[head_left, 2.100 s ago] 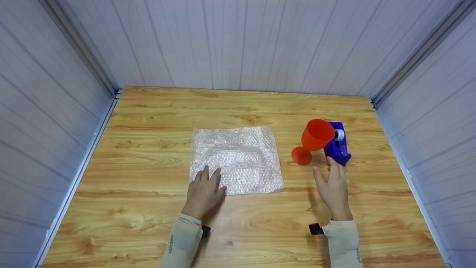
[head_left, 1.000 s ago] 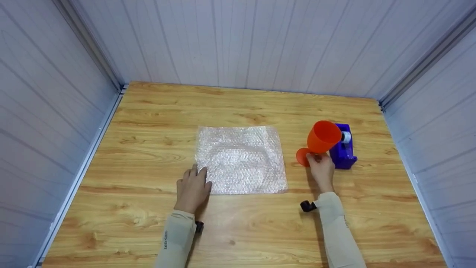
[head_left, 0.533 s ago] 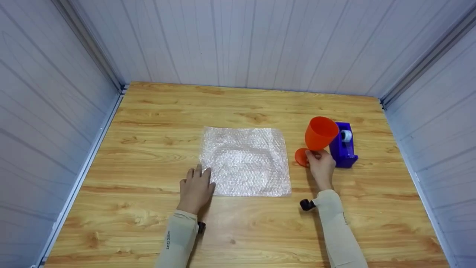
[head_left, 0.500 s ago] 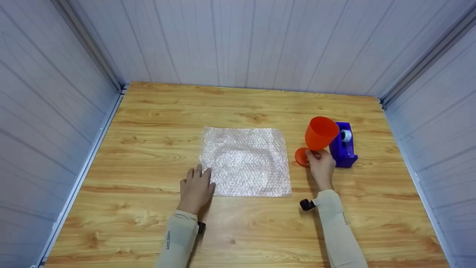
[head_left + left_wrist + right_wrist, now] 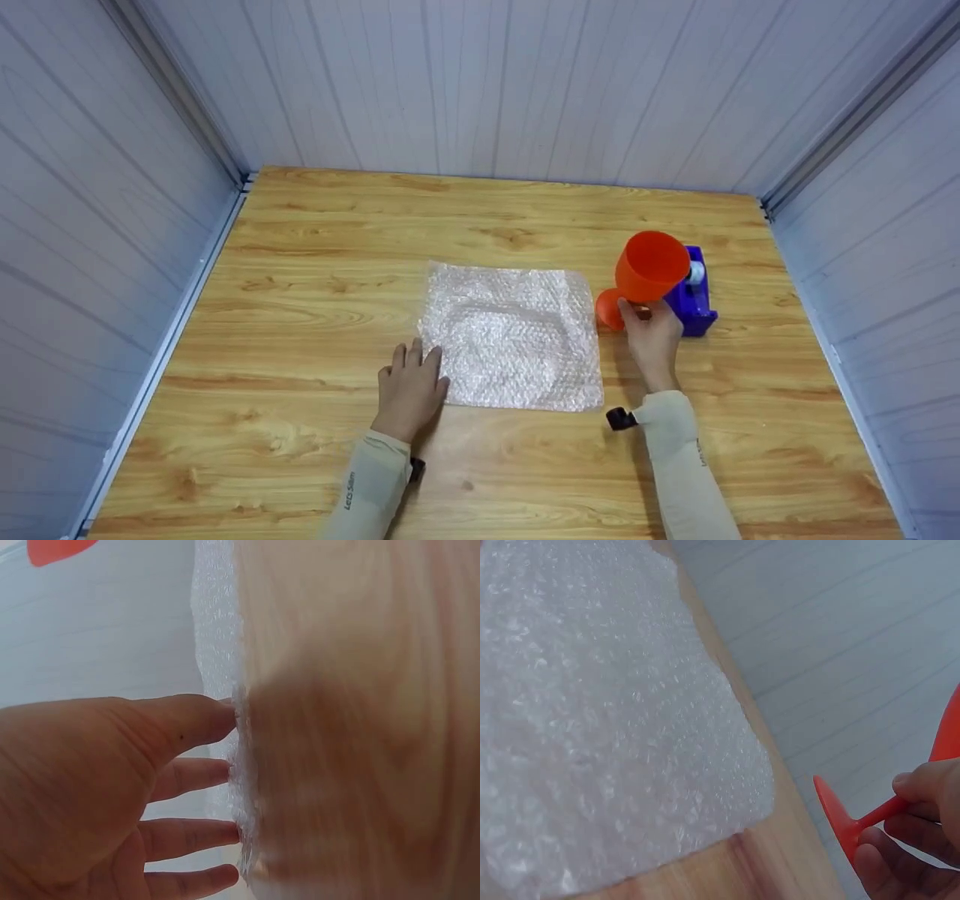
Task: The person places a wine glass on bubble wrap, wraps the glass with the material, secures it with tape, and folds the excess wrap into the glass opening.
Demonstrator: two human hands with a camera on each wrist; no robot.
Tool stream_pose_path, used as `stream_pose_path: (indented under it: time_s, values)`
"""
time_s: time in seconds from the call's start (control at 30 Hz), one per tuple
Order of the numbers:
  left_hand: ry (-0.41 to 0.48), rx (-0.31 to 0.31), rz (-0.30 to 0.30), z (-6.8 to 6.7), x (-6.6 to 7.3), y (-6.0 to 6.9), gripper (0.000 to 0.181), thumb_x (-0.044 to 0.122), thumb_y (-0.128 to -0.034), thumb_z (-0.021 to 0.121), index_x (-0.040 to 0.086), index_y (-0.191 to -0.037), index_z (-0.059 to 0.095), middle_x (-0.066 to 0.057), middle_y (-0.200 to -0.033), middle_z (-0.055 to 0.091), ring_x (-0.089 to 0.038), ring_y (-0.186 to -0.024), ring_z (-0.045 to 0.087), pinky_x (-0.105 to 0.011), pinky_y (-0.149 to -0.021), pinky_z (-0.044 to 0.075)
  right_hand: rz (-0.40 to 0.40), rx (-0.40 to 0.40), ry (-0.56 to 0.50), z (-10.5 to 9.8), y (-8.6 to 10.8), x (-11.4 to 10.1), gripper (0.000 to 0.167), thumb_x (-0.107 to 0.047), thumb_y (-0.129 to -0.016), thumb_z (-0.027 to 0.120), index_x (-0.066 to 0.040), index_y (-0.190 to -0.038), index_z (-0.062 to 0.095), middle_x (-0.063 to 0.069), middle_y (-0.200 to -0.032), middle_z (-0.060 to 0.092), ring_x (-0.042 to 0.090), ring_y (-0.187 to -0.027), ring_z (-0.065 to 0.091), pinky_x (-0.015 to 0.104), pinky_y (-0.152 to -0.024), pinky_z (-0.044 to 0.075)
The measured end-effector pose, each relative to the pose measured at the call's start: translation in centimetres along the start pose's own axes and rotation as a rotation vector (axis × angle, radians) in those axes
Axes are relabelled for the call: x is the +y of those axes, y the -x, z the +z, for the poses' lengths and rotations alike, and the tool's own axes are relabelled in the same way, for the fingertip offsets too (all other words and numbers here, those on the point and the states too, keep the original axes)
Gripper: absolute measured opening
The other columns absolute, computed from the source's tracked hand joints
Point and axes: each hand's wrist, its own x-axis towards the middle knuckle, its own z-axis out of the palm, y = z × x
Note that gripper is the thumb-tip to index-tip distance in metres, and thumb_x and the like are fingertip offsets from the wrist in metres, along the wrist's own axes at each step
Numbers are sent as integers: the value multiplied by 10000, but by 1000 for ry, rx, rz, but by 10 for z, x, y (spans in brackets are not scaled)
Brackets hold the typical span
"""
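An orange plastic goblet (image 5: 651,268) is held by its stem between the thumb and fingers of my right hand (image 5: 654,337). In the right wrist view its round base (image 5: 838,823) shows beside the fingers; whether it touches the table I cannot tell. A square sheet of bubble wrap (image 5: 517,345) lies flat in the middle of the table. My left hand (image 5: 411,390) rests at the sheet's lower left edge, fingers spread and fairly straight. The left wrist view shows its fingertips touching the bubble wrap (image 5: 216,622).
Directly behind and right of the goblet stands a blue tape dispenser (image 5: 691,304) with a white roll, partly hidden by the cup. The wood-grain table (image 5: 322,247) is bounded by pale panel walls (image 5: 480,90) at the back and both sides.
My right hand has come from beside the tape dispenser and taken hold of the goblet's stem. The bubble wrap and left hand have shifted slightly right and nearer to me.
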Motion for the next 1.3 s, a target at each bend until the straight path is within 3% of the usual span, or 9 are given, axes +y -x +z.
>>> stream_pose_path:
  time_s: [0.33, 0.43, 0.67, 0.9, 1.1, 1.3]
  values:
    - [-49, 75, 57, 11, 21, 10, 494, 329, -953, 663, 77, -1370, 581, -267, -1448, 459, -480, -1350, 365, -628, -915, 425, -111, 27, -79, -7, 9, -17, 156, -29, -858, 769, 48, -965, 685, 154, -885, 690, 308, -743, 669, 116, -691, 475]
    - [-60, 81, 63, 14, 24, 12, 487, 328, -954, 662, 76, -1363, 582, -266, -1439, 466, -476, -1347, 368, -624, -910, 429, -150, 35, -96, -7, 13, -21, 137, -14, -851, 768, 54, -934, 683, 156, -854, 681, 293, -707, 650, 130, -680, 477]
    - [-41, 64, 51, 16, 30, 13, 495, 324, -950, 667, 80, -1370, 574, -273, -1450, 447, -492, -1351, 352, -637, -936, 413, -154, 9, -100, -4, 26, -33, 144, -39, -840, 785, 36, -907, 683, 113, -774, 649, 209, -626, 566, 172, -612, 459]
    - [-50, 91, 77, 18, 30, 15, 494, 328, -936, 687, 76, -1348, 582, -277, -1415, 468, -500, -1299, 399, -634, -906, 436, -201, -20, -121, -3, 33, -41, 144, -30, -838, 792, 24, -916, 685, 104, -771, 665, 195, -593, 569, 168, -593, 470]
    - [-14, 104, 88, 17, 26, 14, 466, 324, -928, 691, 92, -1321, 597, -269, -1394, 486, -482, -1237, 462, -625, -872, 455, -146, -135, -165, 0, 39, -50, 118, -44, -861, 786, 0, -943, 714, 88, -837, 703, 183, -611, 582, 178, -602, 488]
    - [78, 69, 83, 6, 17, 6, 475, 306, -954, 658, 65, -1352, 562, -292, -1400, 476, -492, -1211, 494, -606, -862, 484, -76, -234, -227, -1, 44, -75, 111, 18, -858, 764, 70, -936, 704, 163, -839, 702, 255, -652, 605, 179, -621, 494]
